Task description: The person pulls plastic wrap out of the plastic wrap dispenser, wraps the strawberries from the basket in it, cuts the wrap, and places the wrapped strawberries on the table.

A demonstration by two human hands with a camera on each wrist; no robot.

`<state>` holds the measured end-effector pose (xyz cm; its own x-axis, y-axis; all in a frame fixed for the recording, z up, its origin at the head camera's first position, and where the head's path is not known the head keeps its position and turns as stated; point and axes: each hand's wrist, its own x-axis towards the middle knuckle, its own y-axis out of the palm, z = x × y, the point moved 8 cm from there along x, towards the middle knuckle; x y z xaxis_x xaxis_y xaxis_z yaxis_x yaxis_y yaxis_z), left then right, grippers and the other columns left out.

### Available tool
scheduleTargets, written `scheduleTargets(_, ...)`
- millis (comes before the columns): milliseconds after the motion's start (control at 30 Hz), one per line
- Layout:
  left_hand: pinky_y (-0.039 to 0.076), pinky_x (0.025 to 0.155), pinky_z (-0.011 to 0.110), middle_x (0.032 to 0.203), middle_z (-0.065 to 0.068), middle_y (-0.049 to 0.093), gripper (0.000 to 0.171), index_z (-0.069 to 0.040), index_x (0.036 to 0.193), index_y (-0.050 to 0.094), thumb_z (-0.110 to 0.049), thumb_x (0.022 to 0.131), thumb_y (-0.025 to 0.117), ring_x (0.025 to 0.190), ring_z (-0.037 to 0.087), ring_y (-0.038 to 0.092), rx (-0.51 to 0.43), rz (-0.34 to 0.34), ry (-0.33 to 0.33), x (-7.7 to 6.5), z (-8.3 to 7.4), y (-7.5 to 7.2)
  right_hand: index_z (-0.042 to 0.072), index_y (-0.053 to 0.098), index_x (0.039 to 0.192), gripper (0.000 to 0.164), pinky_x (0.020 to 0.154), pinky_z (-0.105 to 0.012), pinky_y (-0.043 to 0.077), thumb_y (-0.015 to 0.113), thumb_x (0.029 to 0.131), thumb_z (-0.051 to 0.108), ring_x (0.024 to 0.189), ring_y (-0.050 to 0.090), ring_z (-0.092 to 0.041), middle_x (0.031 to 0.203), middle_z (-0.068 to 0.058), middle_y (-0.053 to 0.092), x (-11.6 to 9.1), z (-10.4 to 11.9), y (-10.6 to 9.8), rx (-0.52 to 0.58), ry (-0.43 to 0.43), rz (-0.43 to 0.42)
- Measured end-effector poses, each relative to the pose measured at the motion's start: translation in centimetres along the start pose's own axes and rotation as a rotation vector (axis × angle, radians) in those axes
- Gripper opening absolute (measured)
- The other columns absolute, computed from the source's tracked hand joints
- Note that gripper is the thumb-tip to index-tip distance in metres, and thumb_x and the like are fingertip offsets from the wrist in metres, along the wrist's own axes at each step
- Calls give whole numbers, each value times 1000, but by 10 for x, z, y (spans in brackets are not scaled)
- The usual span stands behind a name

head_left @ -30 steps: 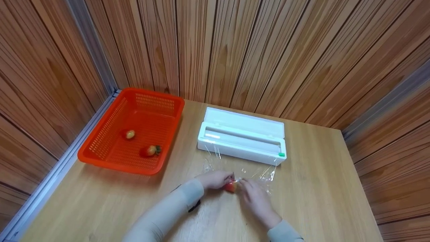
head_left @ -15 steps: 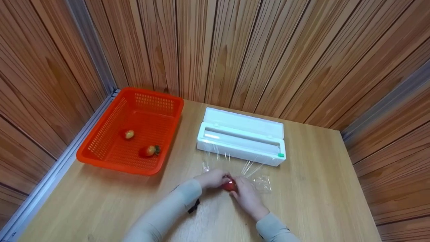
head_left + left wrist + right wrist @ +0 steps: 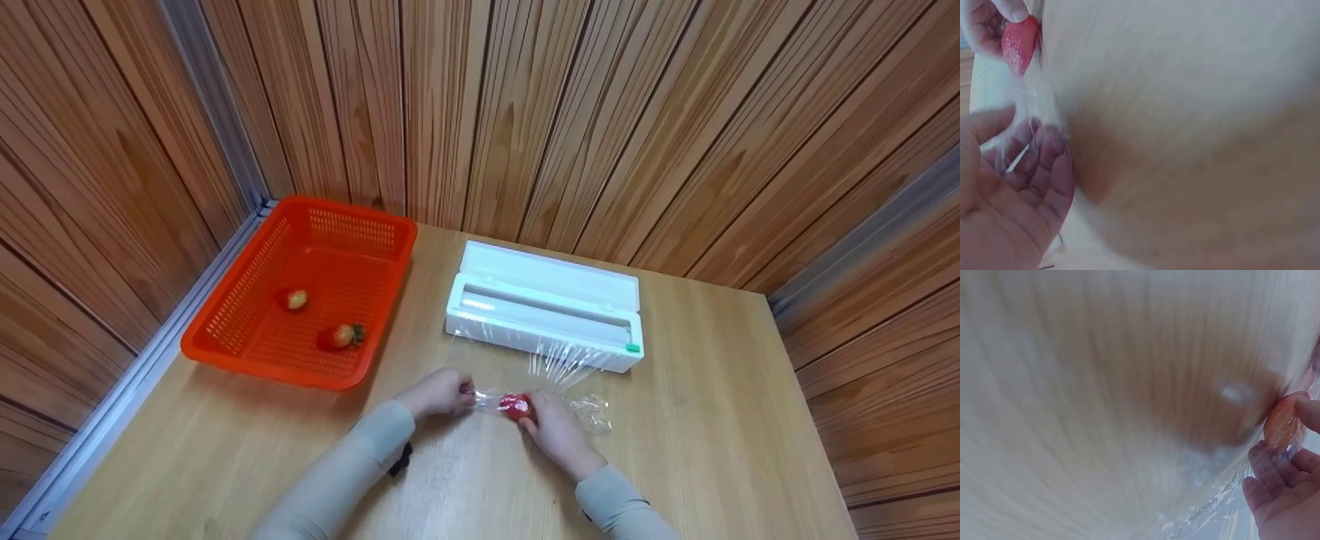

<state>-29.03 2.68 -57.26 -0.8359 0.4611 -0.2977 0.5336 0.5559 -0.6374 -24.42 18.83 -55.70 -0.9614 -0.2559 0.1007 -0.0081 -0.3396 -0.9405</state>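
Note:
My right hand (image 3: 559,431) holds a red strawberry (image 3: 515,406) between thumb and fingers, just above the table. Clear plastic wrap covers the strawberry and stretches from it to my left hand (image 3: 439,394). In the left wrist view, the left fingers (image 3: 1053,169) curl around the gathered plastic wrap (image 3: 1036,107), and the strawberry's seeded tip points toward them. The right wrist view has the right thumb (image 3: 1309,413) on the strawberry's paler, film-covered end (image 3: 1280,430). Loose wrap (image 3: 592,411) lies right of the right hand, and streaks of film lead back to the dispenser.
Behind the hands stands a white wrap dispenser box (image 3: 480,330), lid (image 3: 551,274) raised, with a green piece (image 3: 633,348) at its right end. An orange basket (image 3: 196,345) at the left holds two strawberries (image 3: 339,336). Wood-panelled walls enclose the table (image 3: 712,420).
My left hand has moved left, away from the strawberry, drawing film out from it. My right hand has come to hold the strawberry, which now shows red and wrapped between the hands.

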Motion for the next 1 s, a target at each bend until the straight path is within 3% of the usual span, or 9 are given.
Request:
scheduleTargets(100, 42, 59, 25, 70, -3, 55, 6, -17, 78, 58, -19, 77, 63, 63, 13, 49, 86, 3, 13, -4, 3, -4, 13, 54, 106, 33, 85, -39, 45, 65, 76, 24, 94, 56, -21, 98, -2, 58, 0, -2, 1, 5, 9, 12)
scheduleTargets(200, 41, 60, 26, 69, -4, 52, 4, -16, 77, 56, -17, 79, 59, 64, 12, 47, 230, -41, 64, -9, 2, -12, 12, 54, 108, 36, 85, -40, 45, 65, 76, 25, 95, 56, -22, 100, -3, 58, 0, -4, 1, 9, 20, 14)
scheduleTargets(267, 43, 64, 28, 71, -2, 52, 3, -15, 81, 54, -17, 83, 53, 66, 13, 48, 266, -63, 75, -11, 2, -15, 11, 55, 110, 38, 85, -42, 45, 65, 76, 25, 96, 56, -24, 103, -5, 56, 0, -5, 1, 4, 23, 9)
scheduleTargets(467, 46, 86, 39, 93, 2, 58, 20, -16, 107, 48, -26, 92, 40, 91, 17, 55, 159, -74, -71, -12, 12, -17, 8, 53, 116, 41, 89, -43, 43, 62, 79, 23, 101, 55, -26, 108, -7, 55, 2, -4, 1, 9, 14, 22)
scheduleTargets(567, 45, 87, 40, 98, 5, 59, 24, -12, 110, 48, -23, 92, 39, 97, 20, 56, 135, -121, -110, -11, 14, -20, 9, 49, 120, 43, 91, -44, 41, 60, 81, 25, 105, 53, -27, 111, -8, 56, 3, -6, 1, 58, 36, 48)
scheduleTargets(700, 47, 79, 38, 88, 6, 58, 18, -8, 101, 51, -16, 89, 41, 85, 20, 55, 114, -197, -144, -11, 17, -25, 12, 48, 116, 37, 89, -43, 42, 57, 83, 27, 101, 55, -24, 108, -6, 58, 6, -8, 3, 119, 64, 70)
scheduleTargets(833, 49, 65, 37, 76, 7, 57, 17, -3, 99, 51, -8, 86, 43, 70, 21, 56, 200, -309, -162, -14, 20, -33, 16, 51, 111, 30, 87, -42, 43, 55, 85, 29, 99, 56, -22, 103, -3, 58, 8, -10, 4, 139, 72, 81)
scheduleTargets(900, 49, 63, 37, 76, 8, 58, 17, -2, 100, 51, -7, 85, 43, 69, 22, 57, 251, -387, -143, -15, 15, -38, 16, 51, 113, 32, 89, -42, 43, 54, 85, 30, 101, 55, -22, 106, -3, 58, 9, -11, 4, 136, 78, 80)
scheduleTargets(1000, 49, 68, 37, 83, 7, 60, 21, -4, 102, 53, -8, 83, 46, 76, 22, 57, 297, -456, -12, -13, -4, -41, 16, 52, 114, 33, 89, -43, 43, 55, 84, 30, 102, 55, -23, 107, -3, 58, 9, -13, 2, 110, 73, 56)
